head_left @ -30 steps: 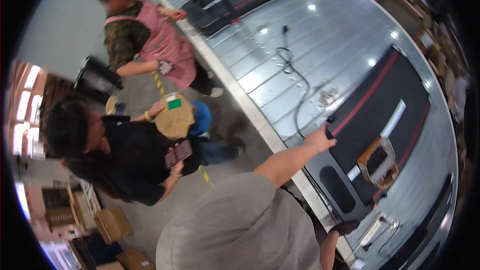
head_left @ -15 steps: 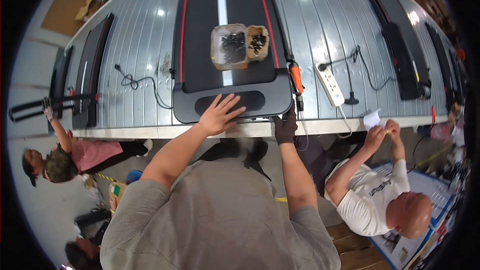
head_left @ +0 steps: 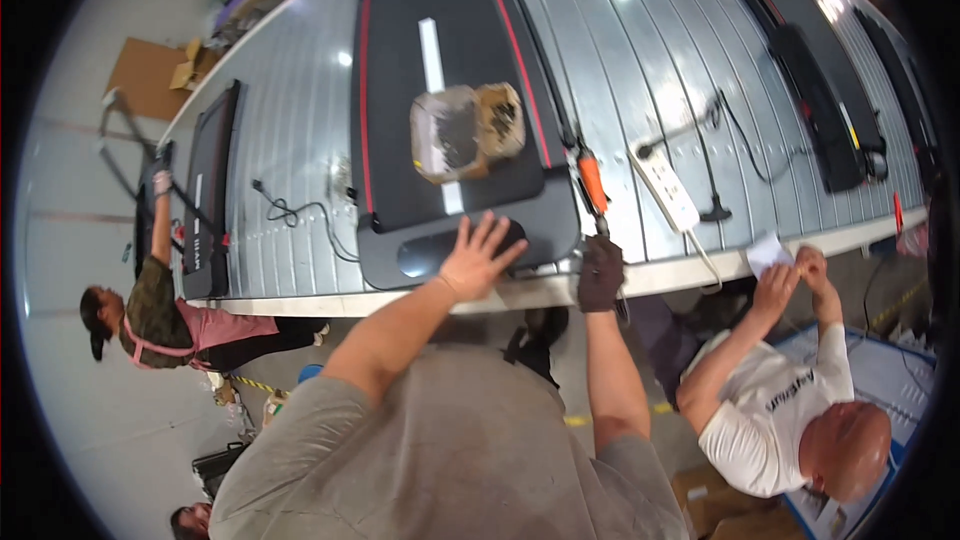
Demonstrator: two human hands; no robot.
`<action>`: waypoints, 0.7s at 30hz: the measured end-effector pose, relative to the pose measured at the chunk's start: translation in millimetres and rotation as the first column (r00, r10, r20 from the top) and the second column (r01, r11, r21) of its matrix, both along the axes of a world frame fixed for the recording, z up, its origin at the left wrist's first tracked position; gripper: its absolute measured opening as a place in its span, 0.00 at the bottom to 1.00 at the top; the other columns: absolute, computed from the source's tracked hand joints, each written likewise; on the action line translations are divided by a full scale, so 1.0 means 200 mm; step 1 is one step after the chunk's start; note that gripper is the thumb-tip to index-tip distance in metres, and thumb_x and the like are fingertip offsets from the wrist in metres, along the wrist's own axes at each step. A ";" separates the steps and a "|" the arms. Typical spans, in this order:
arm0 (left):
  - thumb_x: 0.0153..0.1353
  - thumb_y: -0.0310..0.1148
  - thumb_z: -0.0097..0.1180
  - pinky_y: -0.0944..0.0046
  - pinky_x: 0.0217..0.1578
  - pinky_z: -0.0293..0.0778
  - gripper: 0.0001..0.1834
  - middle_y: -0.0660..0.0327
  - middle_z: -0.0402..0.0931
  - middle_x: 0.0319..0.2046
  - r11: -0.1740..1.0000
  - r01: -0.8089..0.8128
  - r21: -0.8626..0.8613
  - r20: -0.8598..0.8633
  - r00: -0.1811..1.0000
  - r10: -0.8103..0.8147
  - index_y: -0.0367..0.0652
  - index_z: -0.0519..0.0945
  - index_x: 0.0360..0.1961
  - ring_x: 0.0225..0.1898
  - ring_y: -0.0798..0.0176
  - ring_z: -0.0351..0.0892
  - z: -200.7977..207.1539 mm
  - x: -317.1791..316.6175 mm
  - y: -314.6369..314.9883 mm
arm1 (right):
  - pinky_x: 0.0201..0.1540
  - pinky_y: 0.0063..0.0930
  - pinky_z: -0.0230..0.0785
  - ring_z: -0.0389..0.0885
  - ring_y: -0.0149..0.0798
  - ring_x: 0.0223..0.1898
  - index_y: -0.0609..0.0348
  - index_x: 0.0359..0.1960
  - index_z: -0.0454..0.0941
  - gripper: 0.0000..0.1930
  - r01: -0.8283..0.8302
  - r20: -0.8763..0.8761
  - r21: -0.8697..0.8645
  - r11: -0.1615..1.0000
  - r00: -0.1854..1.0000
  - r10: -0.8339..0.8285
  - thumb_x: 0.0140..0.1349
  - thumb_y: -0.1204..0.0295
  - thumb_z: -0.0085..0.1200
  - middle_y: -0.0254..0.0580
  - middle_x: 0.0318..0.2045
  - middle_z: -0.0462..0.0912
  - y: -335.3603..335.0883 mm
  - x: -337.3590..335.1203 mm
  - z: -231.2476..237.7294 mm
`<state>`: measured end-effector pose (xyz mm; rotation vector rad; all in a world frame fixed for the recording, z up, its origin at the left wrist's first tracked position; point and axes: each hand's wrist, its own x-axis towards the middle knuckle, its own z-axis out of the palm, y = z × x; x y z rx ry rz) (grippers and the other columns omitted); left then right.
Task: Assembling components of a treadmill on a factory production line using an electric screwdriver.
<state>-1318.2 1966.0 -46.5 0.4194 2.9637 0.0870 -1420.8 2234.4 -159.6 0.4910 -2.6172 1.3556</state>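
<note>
My bare left hand [head_left: 482, 262] lies with spread fingers on the dark end cover of a flat black treadmill [head_left: 385, 110] with red side stripes. My right hand [head_left: 601, 272], in a dark glove, is closed beside the cover's right corner, at the near end of an orange power screwdriver [head_left: 591, 183]. Whether the fingers grip that tool's end or something else is hidden. On the treadmill belt stand a box with a clear bag [head_left: 446, 135] and a smaller carton of small black parts [head_left: 501, 120].
To the right lie a white power strip [head_left: 664, 185] and a black cable [head_left: 738, 140]. More treadmills [head_left: 815, 90] rest on the slatted metal table [head_left: 290, 130]. A co-worker [head_left: 775, 390] at right handles white paper; another [head_left: 165, 310] at left holds a dark frame.
My right hand has moved from the cover's corner up and right to the screwdriver's near end. My left hand stays spread on the cover. The view has shifted and tilted.
</note>
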 end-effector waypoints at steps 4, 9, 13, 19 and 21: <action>0.60 0.51 0.67 0.25 0.74 0.43 0.46 0.48 0.49 0.79 0.993 -0.030 0.110 0.092 0.996 0.019 0.59 0.61 0.78 0.80 0.35 0.42 0.16 0.00 -0.01 | 0.59 0.53 0.73 0.77 0.59 0.57 0.57 0.64 0.73 0.33 0.145 0.017 0.414 0.899 0.986 -0.167 0.58 0.59 0.67 0.51 0.60 0.77 -0.13 -0.36 0.23; 0.64 0.31 0.63 0.51 0.55 0.77 0.14 0.52 0.83 0.45 0.822 -0.122 0.557 -0.192 0.943 0.270 0.42 0.83 0.50 0.51 0.45 0.81 0.31 -0.23 -0.42 | 0.54 0.52 0.77 0.81 0.61 0.54 0.52 0.58 0.75 0.27 -0.042 0.301 0.506 0.861 0.944 -0.131 0.58 0.59 0.66 0.54 0.53 0.78 -0.21 -0.46 0.22; 0.63 0.29 0.56 0.47 0.50 0.79 0.10 0.47 0.84 0.43 0.703 -0.403 0.586 -0.027 0.857 0.514 0.40 0.86 0.42 0.48 0.41 0.84 0.26 -0.50 -0.83 | 0.53 0.49 0.78 0.84 0.62 0.50 0.60 0.54 0.78 0.23 0.015 0.465 0.380 0.925 0.862 -0.205 0.59 0.62 0.63 0.59 0.50 0.82 -0.10 -0.36 0.13; 0.60 0.30 0.61 0.48 0.47 0.80 0.08 0.50 0.85 0.39 0.857 -0.245 0.453 0.160 0.968 0.192 0.42 0.86 0.39 0.45 0.43 0.85 0.11 -0.77 -1.02 | 0.34 0.34 0.79 0.80 0.35 0.31 0.60 0.49 0.74 0.20 0.464 0.599 -0.133 0.876 0.741 -0.302 0.51 0.79 0.60 0.37 0.32 0.77 0.01 0.61 0.20; 0.60 0.32 0.59 0.46 0.46 0.80 0.07 0.52 0.86 0.37 0.930 -0.116 0.348 0.156 0.986 0.065 0.44 0.86 0.36 0.44 0.44 0.85 0.01 -0.81 -1.09 | 0.32 0.33 0.79 0.79 0.36 0.28 0.59 0.45 0.73 0.19 0.562 0.713 -0.369 0.740 0.682 -0.163 0.49 0.80 0.59 0.36 0.29 0.75 -0.15 0.86 0.49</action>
